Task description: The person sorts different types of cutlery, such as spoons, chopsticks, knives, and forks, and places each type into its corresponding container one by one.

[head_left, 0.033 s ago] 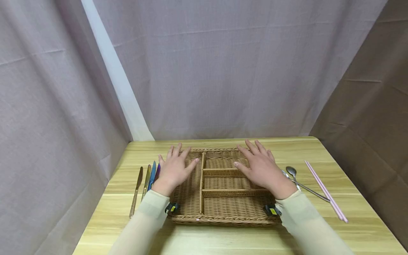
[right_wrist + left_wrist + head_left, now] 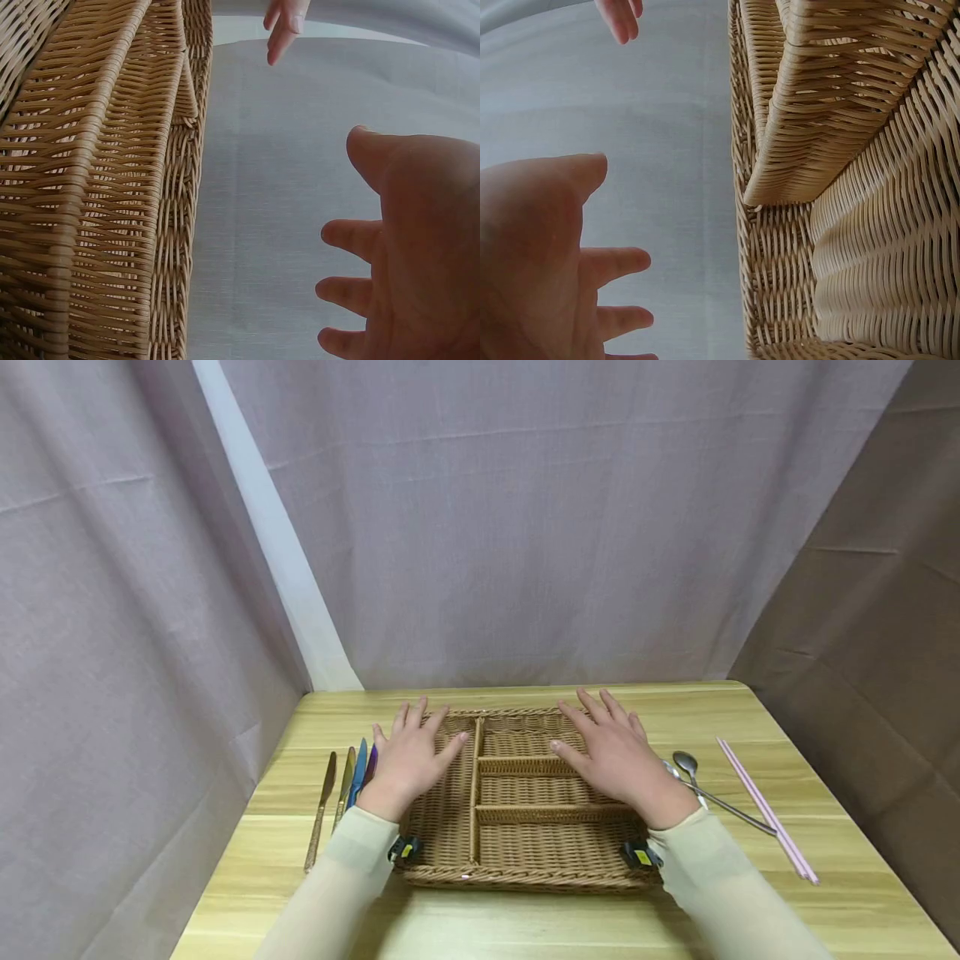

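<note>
A brown wicker basket (image 2: 555,846), split by dividers into several compartments, sits in the middle of the wooden table. Over its left part hovers my left hand (image 2: 408,760), palm down with fingers spread. My right hand (image 2: 618,756) is held the same way above the right part. Both wrist views show space between each palm and the basket, and neither hand holds anything. Nearest my left hand are a blue knife (image 2: 357,774) and a purple knife (image 2: 371,764), partly hidden by it. Beside my right wrist lies a spoon (image 2: 685,763), crossed by a long metal handle (image 2: 738,812).
Further left on the table lie a brownish knife (image 2: 322,806) and a gold-coloured knife (image 2: 346,781). A pair of pink chopsticks (image 2: 767,810) lies at the far right. Grey curtains (image 2: 562,527) hang behind the table (image 2: 525,927), and a brown one (image 2: 885,627) on the right.
</note>
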Available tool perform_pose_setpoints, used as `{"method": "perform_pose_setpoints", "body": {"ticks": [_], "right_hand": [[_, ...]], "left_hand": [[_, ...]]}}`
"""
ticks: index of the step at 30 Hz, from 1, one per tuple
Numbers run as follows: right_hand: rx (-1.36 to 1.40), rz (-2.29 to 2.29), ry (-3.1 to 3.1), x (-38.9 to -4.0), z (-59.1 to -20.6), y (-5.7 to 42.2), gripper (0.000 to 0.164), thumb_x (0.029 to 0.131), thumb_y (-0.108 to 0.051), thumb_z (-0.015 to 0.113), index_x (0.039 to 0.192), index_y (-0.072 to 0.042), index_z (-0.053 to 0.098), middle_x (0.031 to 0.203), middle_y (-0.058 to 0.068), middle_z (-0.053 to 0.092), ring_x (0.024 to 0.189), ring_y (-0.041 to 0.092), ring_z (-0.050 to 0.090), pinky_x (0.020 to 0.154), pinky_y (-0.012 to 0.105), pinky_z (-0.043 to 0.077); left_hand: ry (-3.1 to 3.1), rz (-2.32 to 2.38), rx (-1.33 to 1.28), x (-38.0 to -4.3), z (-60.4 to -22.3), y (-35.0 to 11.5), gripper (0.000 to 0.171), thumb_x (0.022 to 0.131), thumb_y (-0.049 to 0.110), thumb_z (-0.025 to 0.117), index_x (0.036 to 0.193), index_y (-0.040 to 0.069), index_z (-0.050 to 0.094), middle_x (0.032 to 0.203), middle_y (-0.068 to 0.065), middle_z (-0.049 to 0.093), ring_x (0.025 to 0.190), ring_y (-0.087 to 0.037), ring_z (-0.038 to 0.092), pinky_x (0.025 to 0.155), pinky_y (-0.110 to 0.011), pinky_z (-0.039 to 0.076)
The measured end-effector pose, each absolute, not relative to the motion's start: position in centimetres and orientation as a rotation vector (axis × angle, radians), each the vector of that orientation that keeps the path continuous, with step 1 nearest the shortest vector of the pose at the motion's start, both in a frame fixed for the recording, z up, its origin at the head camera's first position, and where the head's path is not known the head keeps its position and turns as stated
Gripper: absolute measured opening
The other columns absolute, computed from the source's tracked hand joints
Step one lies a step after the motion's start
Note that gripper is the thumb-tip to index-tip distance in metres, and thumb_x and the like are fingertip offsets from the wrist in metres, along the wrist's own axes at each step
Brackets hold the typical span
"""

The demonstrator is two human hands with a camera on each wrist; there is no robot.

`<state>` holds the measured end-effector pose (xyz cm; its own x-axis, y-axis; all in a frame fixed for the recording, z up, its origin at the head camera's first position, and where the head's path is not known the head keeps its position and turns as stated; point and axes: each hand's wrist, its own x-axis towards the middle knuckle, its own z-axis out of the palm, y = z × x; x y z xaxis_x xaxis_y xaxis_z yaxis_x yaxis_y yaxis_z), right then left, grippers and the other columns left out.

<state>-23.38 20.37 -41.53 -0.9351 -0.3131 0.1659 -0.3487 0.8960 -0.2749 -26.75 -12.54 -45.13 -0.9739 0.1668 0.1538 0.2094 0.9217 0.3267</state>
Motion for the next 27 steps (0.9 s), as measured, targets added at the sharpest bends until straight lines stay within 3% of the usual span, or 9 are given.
{"method": "perform_pose_setpoints", "body": {"ticks": [8,13,17,22,27], "right_hand": [[0.513,0.468,-2.93,-23.0,-41.1,20.7,0.076,0.111,-0.062,0.052,0.172,-0.018,0.039,0.18,0.019,0.02,0.164,0.052,0.008,0.121,0.085,0.009],[0.495,0.502,-2.918,-22.5,-40.4,21.6,0.072,0.112,-0.059,0.053,0.17,-0.018,0.041,0.179,0.021,0.023,0.164,0.053,0.01,0.121,0.084,0.013],[0.479,0.536,-2.912,-22.5,-40.4,23.3,0.07,0.114,-0.052,0.054,0.17,-0.013,0.041,0.176,0.026,0.026,0.161,0.057,0.016,0.121,0.082,0.018],[0.427,0.625,-2.995,-23.3,-41.6,25.9,0.076,0.115,-0.052,0.051,0.171,-0.004,0.032,0.165,0.038,0.035,0.143,0.06,0.045,0.113,0.078,0.038],[0.383,0.661,-3.073,-24.9,-43.4,28.0,0.078,0.115,-0.053,0.049,0.164,0.007,0.036,0.131,0.036,0.065,0.111,0.049,0.07,0.094,0.069,0.055]], "left_hand": [[-2.97,-0.576,-0.294,-26.6,-44.8,-12.5,0.076,0.108,0.071,0.046,0.17,0.028,0.043,0.181,-0.011,0.022,0.166,-0.043,0.016,0.12,-0.087,0.004],[-2.93,-0.668,-0.296,-26.5,-44.1,-13.3,0.074,0.11,0.07,0.045,0.169,0.026,0.045,0.18,-0.011,0.026,0.164,-0.043,0.021,0.12,-0.087,0.01],[-2.878,-0.734,-0.281,-26.3,-43.6,-14.5,0.072,0.111,0.065,0.048,0.168,0.02,0.047,0.177,-0.015,0.032,0.16,-0.046,0.03,0.12,-0.083,0.022],[-2.819,-0.798,-0.237,-25.9,-43.1,-18.0,0.071,0.113,0.058,0.051,0.164,0.008,0.049,0.161,-0.025,0.052,0.141,-0.048,0.055,0.112,-0.07,0.045],[-2.811,-0.801,-0.149,-25.0,-43.3,-22.3,0.065,0.113,0.049,0.055,0.157,0.001,0.053,0.135,-0.026,0.068,0.114,-0.043,0.071,0.098,-0.063,0.055]]}}
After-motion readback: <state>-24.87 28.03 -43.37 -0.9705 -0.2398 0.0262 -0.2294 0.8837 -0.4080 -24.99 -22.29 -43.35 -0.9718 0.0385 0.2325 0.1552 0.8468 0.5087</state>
